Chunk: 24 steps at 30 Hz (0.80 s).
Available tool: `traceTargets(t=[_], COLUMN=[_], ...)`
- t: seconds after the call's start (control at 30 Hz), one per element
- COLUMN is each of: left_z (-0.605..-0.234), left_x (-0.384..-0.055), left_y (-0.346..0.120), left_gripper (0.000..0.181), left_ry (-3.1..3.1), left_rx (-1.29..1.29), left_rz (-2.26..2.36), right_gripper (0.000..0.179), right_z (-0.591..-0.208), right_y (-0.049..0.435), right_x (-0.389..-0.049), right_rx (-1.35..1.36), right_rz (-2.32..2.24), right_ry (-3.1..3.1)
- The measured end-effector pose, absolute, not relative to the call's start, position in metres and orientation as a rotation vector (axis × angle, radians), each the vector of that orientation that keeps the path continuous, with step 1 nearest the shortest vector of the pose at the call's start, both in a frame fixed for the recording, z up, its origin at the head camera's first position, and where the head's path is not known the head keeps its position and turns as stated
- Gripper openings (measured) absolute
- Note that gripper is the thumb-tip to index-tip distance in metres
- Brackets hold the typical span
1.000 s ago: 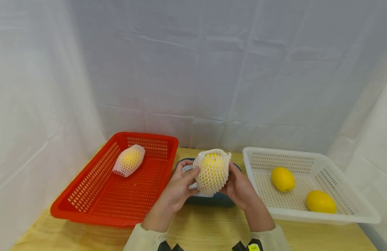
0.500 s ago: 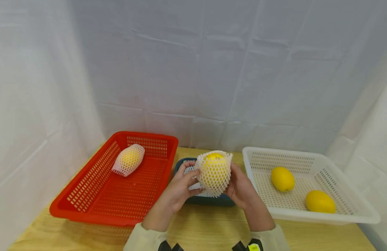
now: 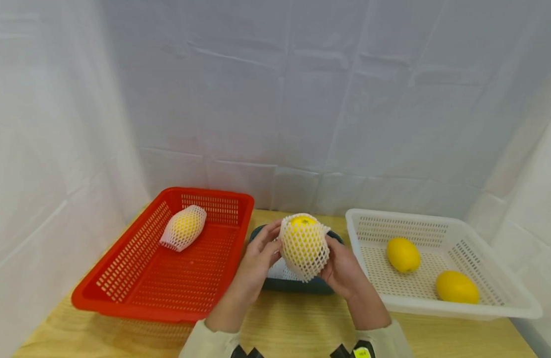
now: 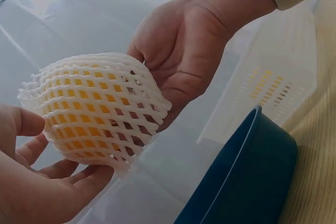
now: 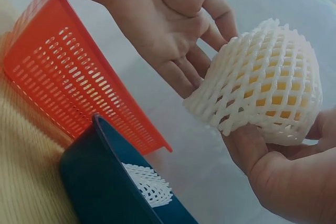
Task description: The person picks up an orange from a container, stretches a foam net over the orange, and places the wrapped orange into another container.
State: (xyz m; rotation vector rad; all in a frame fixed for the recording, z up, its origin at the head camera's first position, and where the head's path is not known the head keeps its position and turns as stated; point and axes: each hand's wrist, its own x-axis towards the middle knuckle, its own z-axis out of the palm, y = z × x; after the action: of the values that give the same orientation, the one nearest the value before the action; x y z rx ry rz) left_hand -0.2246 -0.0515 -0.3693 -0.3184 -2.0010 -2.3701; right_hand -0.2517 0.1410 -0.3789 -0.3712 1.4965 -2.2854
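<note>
A yellow fruit in a white foam net (image 3: 303,243) is held upright between both hands above a dark blue bowl (image 3: 293,287). My left hand (image 3: 256,262) grips its left side, thumb raised near the top and fingers under the net. My right hand (image 3: 342,271) cups its right side against the palm. The left wrist view shows the netted fruit (image 4: 94,108) between my left hand (image 4: 37,182) and my right hand (image 4: 184,51). In the right wrist view the netted fruit (image 5: 268,82) rests on my right hand (image 5: 283,177), with the fingertips of my left hand (image 5: 168,24) on the net's rim.
A red basket (image 3: 123,288) at left holds one netted fruit (image 3: 183,227). A white basket (image 3: 503,303) at right holds two bare yellow fruits (image 3: 402,254) (image 3: 456,287). The blue bowl (image 5: 100,182) contains a spare foam net (image 5: 147,187). White cloth walls surround the wooden table (image 3: 297,328).
My left hand has slid up the net's side, its thumb now near the top. The net sits lower on the fruit, so more yellow shows at the top. My right hand has barely moved.
</note>
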Motion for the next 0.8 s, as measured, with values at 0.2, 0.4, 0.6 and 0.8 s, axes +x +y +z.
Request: traceTargets(t=[0.2, 0.4, 0.6, 0.8], left_z=[-0.365, -0.365, -0.368, -0.375], left_x=[-0.222, -0.226, -0.225, -0.215], left_y=[-0.053, -0.055, -0.05, -0.048], left_gripper=[0.044, 0.07, 0.07, 0.06], left_ry=[-2.013, -2.181, -2.177, -2.103], left_rx=[-0.338, -0.348, -0.246, -0.192], left_rz=[-2.386, -2.24, -2.267, -2.494], right_gripper=[0.038, 0.036, 0.043, 0.048], right_z=[-0.38, -0.378, -0.376, -0.358], right_y=[0.136, 0.131, 0.136, 0.159], right_x=[-0.253, -0.251, -0.246, -0.231], right_rx=[-0.469, -0.438, -0.382, -0.383], right_rz=[-2.256, -2.28, -2.136, -1.71], right_ry=[1.45, 1.4, 1.657, 2.17])
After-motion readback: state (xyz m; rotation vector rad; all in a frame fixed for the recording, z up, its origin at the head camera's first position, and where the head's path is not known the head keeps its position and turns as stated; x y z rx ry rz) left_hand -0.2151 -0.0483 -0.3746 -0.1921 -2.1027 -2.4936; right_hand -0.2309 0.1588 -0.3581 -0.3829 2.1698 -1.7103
